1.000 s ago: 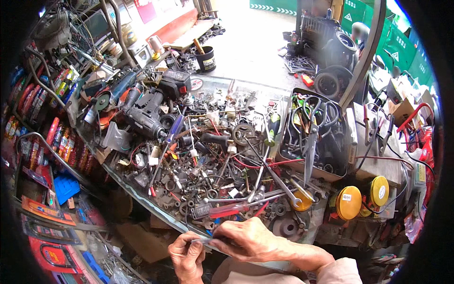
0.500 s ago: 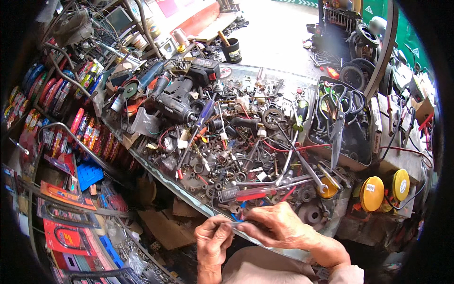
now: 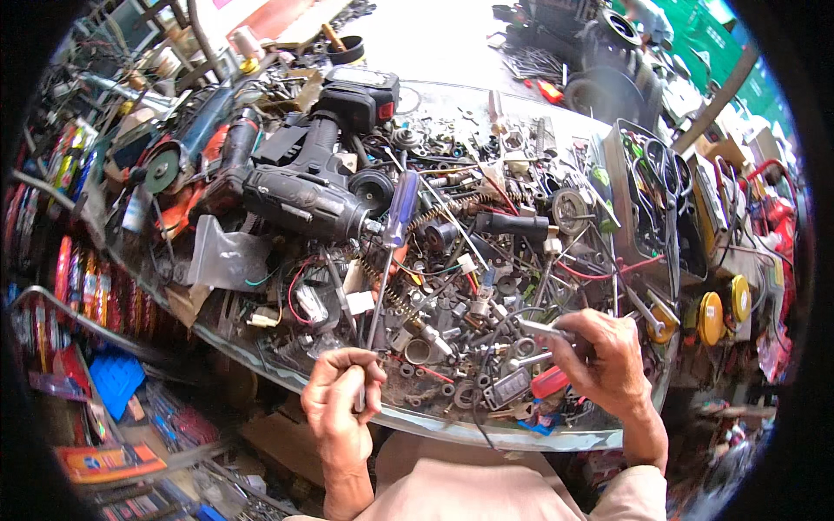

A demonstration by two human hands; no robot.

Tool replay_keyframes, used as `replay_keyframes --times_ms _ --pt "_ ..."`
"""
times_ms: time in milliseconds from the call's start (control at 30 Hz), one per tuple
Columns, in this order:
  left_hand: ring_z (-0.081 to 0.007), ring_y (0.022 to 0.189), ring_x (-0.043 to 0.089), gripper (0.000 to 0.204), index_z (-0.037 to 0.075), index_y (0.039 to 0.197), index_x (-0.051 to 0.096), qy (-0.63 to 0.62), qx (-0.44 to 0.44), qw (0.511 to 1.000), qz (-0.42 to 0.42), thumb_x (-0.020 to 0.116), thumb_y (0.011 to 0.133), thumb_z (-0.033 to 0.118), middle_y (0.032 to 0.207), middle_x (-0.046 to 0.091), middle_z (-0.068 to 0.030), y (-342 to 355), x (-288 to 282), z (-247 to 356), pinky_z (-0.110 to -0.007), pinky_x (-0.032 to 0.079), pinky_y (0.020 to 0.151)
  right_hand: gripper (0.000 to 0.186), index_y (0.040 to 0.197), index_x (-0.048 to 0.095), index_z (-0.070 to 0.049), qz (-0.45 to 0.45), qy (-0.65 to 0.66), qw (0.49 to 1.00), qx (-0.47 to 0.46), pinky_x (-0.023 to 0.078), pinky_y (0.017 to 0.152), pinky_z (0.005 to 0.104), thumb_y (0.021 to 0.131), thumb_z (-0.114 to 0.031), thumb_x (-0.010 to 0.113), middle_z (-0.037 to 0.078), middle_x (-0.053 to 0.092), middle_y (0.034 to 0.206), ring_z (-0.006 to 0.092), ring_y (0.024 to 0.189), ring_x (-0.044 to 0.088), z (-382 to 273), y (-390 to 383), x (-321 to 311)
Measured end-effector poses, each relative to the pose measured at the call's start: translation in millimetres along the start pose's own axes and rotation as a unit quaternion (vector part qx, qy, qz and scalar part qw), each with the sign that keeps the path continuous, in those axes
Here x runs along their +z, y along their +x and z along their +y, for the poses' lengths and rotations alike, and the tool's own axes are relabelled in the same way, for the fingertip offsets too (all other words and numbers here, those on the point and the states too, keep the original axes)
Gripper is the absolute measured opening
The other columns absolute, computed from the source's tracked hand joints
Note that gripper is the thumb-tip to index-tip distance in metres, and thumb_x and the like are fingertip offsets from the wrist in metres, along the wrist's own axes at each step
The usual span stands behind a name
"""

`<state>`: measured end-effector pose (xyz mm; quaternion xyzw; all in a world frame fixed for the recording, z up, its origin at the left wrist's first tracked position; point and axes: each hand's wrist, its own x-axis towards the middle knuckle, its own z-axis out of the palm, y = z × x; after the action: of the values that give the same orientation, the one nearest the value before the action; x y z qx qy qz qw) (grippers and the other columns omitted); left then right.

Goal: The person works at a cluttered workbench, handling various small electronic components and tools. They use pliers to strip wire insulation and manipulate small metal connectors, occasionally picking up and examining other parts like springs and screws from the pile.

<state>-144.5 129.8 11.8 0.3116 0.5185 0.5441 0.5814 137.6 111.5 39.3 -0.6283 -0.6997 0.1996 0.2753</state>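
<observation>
My left hand is at the front edge of the cluttered glass-topped bench, fingers curled round a small grey piece that barely shows. To its right, my right hand reaches over the parts, pinching a small flat metal piece between thumb and fingers. Just beside and below those fingers lies a screwdriver with a red handle. A black rectangular part rests to its left. Between the hands are loose nuts, washers and wires. A long screwdriver with a purple handle points down toward my left hand.
A black cordless impact wrench lies on the left of the bench, near an angle grinder and a clear plastic bag. A metal tray with scissors stands on the right, by yellow round discs. Shelves of packaged goods flank the left.
My hands have come apart from their meeting point at the bench's front edge. The right moved up and right over the parts; the left moved slightly left. The view has shifted closer to the bench.
</observation>
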Motion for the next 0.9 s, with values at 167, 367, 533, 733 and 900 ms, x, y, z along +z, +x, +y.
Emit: replay_keyframes --times_ms 167,367,533,733,900 --pt "-0.0094 0.061 0.056 0.03 -0.003 0.105 0.059 -0.006 -0.017 0.997 -0.071 0.047 0.078 -0.004 0.088 0.068 -0.0151 27.9 -9.4 15.7 -0.017 0.036 0.047 0.019 0.095 0.069 0.001 0.105 0.007 0.993 0.061 0.044 0.049 0.0263 0.08 -0.006 0.078 0.005 0.064 0.067 0.0104 0.05 0.058 -5.2 3.3 32.8" --pt "-0.0124 0.067 0.066 0.03 -0.004 0.115 0.054 0.071 0.011 0.977 -0.201 0.057 0.085 -0.004 0.111 0.067 -0.018 40.5 2.5 23.2 -0.016 0.038 0.044 0.019 0.101 0.071 0.001 0.085 0.173 0.966 0.174 0.043 0.05 0.0229 0.087 -0.011 0.075 0.001 0.064 0.067 0.004 0.056 0.054 -24.6 -7.9 47.0" --pt "-0.024 0.094 0.073 0.04 -0.005 0.125 0.054 0.08 0.017 0.957 -0.278 0.067 0.087 -0.009 0.123 0.063 -0.0191 63.3 24.5 34.3 -0.028 0.061 0.076 0.02 0.094 0.07 -0.001 0.089 0.114 0.978 0.152 0.044 0.049 0.0293 0.086 -0.018 0.075 0.007 0.059 0.06 0.0143 0.05 0.056 -14.5 -0.7 56.3" --pt "-0.0053 0.082 0.065 0.027 0.0 0.113 0.068 0.311 0.011 0.859 -0.406 0.075 0.087 0.001 0.097 0.071 -0.0044 89.4 55.7 33.0 -0.02 0.052 0.072 0.02 0.091 0.07 -0.001 0.101 0.118 0.971 0.184 0.049 0.05 0.0303 0.086 -0.02 0.075 0.009 0.066 0.063 0.0165 0.052 0.063 -8.4 1.3 49.5" --pt "-0.0136 0.078 0.071 0.013 -0.001 0.1 0.073 0.416 0.179 0.817 -0.357 0.069 0.088 0.002 0.087 0.075 -0.0107 126.8 71.4 2.5 -0.028 0.055 0.07 0.02 0.089 0.071 -0.003 0.121 0.05 0.974 0.187 0.05 0.053 0.033 0.083 -0.022 0.075 0.012 0.066 0.065 0.0211 0.053 0.065 -1.1 -1.6 41.6"
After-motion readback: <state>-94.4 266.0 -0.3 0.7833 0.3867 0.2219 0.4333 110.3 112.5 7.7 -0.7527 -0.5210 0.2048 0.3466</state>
